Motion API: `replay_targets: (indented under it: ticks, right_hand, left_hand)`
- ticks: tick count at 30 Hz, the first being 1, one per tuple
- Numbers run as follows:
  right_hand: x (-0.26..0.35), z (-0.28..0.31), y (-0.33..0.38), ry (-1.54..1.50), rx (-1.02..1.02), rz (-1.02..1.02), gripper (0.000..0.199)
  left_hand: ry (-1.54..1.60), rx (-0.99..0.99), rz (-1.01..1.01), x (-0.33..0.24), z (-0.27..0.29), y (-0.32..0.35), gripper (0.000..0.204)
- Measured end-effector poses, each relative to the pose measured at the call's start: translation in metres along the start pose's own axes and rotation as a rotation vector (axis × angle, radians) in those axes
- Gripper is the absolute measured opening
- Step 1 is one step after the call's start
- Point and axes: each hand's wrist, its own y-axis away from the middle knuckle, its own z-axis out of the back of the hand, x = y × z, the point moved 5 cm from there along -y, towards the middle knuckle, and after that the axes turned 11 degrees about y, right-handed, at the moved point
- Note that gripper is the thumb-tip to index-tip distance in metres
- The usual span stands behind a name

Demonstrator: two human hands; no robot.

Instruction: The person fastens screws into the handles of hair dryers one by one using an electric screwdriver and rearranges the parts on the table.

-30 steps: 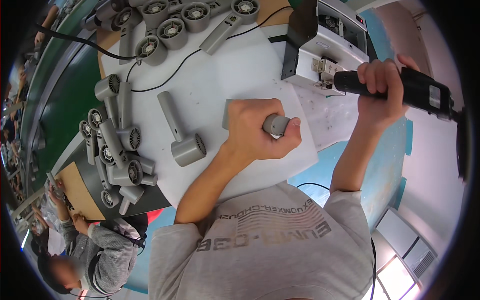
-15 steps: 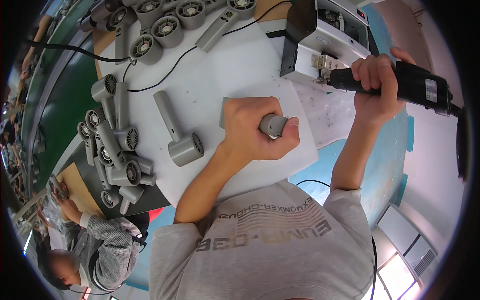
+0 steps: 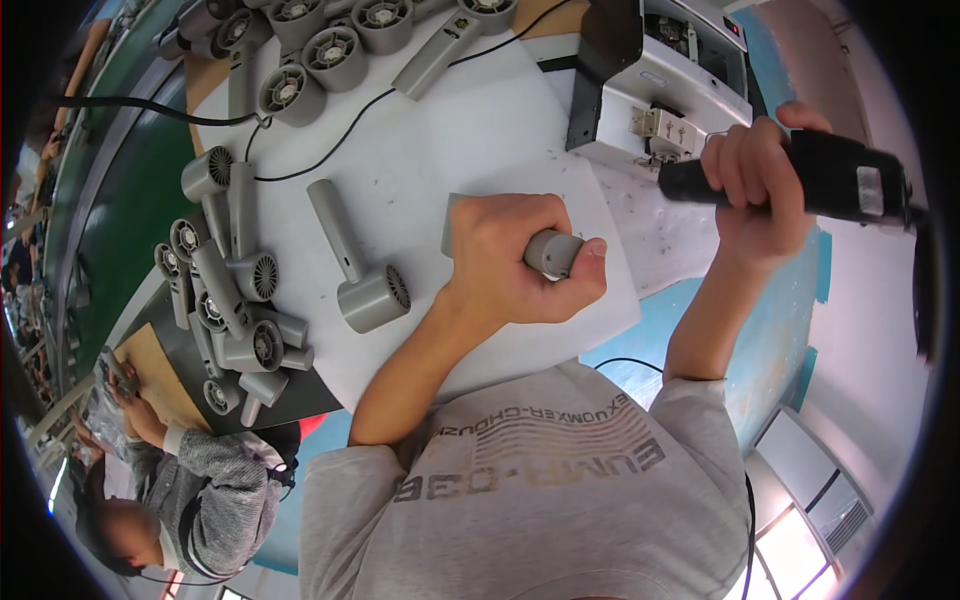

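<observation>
The person is gripping a grey hair-dryer shell (image 3: 548, 252) in the left hand (image 3: 515, 260), fingers wrapped tight around its handle so that only the round end is showing past the thumb. The shell is lying on the white mat (image 3: 470, 130) in front of the chest. The right hand (image 3: 755, 185) is closed in a fist around a black power screwdriver (image 3: 800, 178), held above the mat's right edge with its tip pointing left, well apart from the shell.

To do this step well, the left hand should probably be pinning the shell flat so it is not rolling, and the driver's tip should be coming in square to the hole before any push; a slanted approach could slip across the smooth plastic.

Just left of the shell, another grey dryer (image 3: 362, 270) is lying alone on the mat. Further left, a heap of dryers (image 3: 232, 300) is spilling over the mat's edge, and more dryers (image 3: 320, 45) are crowding the top. A grey machine (image 3: 665, 85) is standing at the upper right, carrying a small pale rectangular tag on its front. The screwdriver is bearing a small light label near its rear. At the lower left, another person (image 3: 190, 500) in a grey sweater is working over a brown board (image 3: 155, 375).
</observation>
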Motion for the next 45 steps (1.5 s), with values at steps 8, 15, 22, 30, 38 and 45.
replay_targets:
  ticks: [8, 15, 22, 30, 38, 45]
  right_hand:
    - [0.029, 0.002, 0.007, -0.4, 0.056, 0.046, 0.031]
    - [0.047, 0.004, 0.02, -0.457, 0.048, 0.064, 0.023]
    - [0.041, 0.011, 0.023, -0.403, 0.17, 0.069, 0.03]
    - [0.021, 0.026, 0.012, -0.076, -0.136, 0.214, 0.036]
    - [-0.002, 0.019, 0.005, -0.025, -0.158, 0.22, 0.035]
    - [0.0, 0.018, 0.003, 0.031, -0.154, 0.259, 0.035]
  left_hand:
    - [-0.059, 0.044, 0.134, -0.002, -0.022, -0.01, 0.029]
    - [0.016, 0.23, -0.119, 0.014, -0.032, -0.002, 0.026]
    - [0.057, 0.184, -0.078, 0.003, -0.043, -0.01, 0.02]
    - [-0.178, 0.211, -0.026, 0.007, -0.027, -0.014, 0.032]
    - [-0.209, 0.04, -0.042, 0.004, -0.013, -0.013, 0.028]
    - [-0.177, 0.056, -0.047, 0.005, -0.011, -0.009, 0.021]
